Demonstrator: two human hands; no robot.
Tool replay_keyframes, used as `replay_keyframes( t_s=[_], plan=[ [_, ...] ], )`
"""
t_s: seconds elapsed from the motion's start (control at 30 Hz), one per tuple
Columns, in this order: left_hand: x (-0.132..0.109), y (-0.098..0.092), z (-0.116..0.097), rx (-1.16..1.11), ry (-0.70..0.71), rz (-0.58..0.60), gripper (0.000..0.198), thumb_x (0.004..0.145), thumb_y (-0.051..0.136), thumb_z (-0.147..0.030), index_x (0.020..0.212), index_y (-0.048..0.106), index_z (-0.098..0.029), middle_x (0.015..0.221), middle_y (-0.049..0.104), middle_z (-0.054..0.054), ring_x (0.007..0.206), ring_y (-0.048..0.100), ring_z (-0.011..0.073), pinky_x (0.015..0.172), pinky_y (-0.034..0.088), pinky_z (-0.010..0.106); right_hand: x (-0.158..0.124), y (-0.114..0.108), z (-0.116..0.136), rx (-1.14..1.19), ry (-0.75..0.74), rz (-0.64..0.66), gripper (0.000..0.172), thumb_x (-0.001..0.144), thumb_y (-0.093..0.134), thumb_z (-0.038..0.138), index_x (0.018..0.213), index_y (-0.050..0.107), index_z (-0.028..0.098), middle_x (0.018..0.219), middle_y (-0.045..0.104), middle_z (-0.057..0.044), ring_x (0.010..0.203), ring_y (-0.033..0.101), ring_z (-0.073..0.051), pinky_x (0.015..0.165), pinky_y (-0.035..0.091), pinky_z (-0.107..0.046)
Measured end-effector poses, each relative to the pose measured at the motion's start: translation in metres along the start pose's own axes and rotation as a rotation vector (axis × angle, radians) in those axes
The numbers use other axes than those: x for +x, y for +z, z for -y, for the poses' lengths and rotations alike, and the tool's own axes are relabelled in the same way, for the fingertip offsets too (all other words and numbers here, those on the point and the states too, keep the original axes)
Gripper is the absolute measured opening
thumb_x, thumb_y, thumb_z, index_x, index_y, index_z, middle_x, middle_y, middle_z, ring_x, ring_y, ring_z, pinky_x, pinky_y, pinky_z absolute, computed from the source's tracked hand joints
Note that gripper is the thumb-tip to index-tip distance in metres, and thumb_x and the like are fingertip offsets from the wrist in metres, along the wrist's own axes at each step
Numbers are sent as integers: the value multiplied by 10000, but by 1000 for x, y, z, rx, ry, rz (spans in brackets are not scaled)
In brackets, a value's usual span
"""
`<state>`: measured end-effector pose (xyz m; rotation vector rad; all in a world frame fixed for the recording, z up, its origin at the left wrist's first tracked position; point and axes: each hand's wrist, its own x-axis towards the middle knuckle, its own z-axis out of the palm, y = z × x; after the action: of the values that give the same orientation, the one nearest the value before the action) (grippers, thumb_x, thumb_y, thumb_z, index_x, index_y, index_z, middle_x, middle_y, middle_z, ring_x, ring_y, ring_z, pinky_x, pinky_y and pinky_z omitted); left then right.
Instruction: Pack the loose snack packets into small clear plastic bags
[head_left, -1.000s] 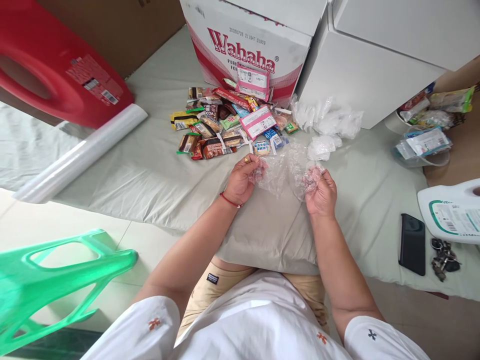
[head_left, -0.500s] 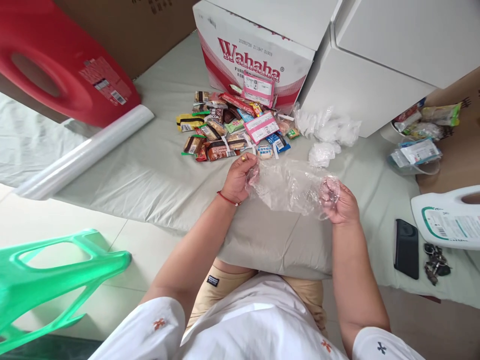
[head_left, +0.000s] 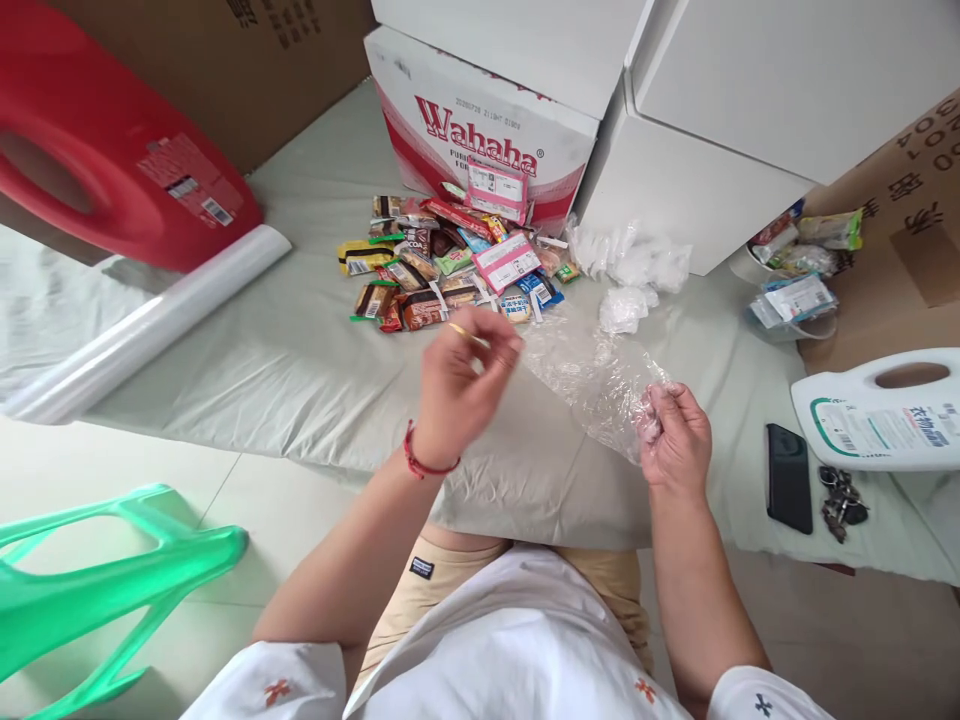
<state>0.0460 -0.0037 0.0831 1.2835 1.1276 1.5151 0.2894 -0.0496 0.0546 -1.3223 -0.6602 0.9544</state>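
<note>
A thin, crinkled piece of clear plastic film [head_left: 604, 385] spreads above the front of the covered surface. Its right end is pinched between the thumb and fingers of my right hand [head_left: 676, 435]. My left hand [head_left: 466, 385], with a ring and a red bracelet, is raised beside the film's left end. Its fingers are half curled and smeared by motion; whether they touch the film is unclear. Just beyond it lies a pile of wrapped snacks [head_left: 427, 308]. Bunched clear plastic [head_left: 637, 255] lies to the right of the pile.
A Wahaha carton [head_left: 480, 120] and white cabinet [head_left: 682, 190] stand behind. On the left are a red jug [head_left: 172, 180], a film roll [head_left: 150, 325] and a green stool [head_left: 112, 560]. Rightward are snack tubs [head_left: 787, 325], a white bottle [head_left: 870, 410], a phone [head_left: 789, 478] and keys [head_left: 844, 505].
My left hand has turned and moved up and toward me, away from where it gripped the film's left end. My right hand keeps hold of the film. The view has shifted slightly.
</note>
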Motion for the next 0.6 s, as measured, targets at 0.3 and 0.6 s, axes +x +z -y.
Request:
replay_keyframes(
  t_s=[0.3,0.6],
  plan=[
    [-42,56,10,-21,-237,281,376,785,845,-478,852,592,-207,822,593,10,704,508,144,601,386,270,-27,29,-18,-286,-251,225,291,842,804,503,898,711,232,782,677,10,666,592,-132,610,498,-256],
    [-41,36,40,-158,-356,87,316,836,782,-420,776,570,-194,713,543,-36,650,450,101,632,365,238,-21,23,-24,-163,-113,117,308,810,833,479,865,676,219,741,626,35,565,472,-91,512,409,-230]
  ],
)
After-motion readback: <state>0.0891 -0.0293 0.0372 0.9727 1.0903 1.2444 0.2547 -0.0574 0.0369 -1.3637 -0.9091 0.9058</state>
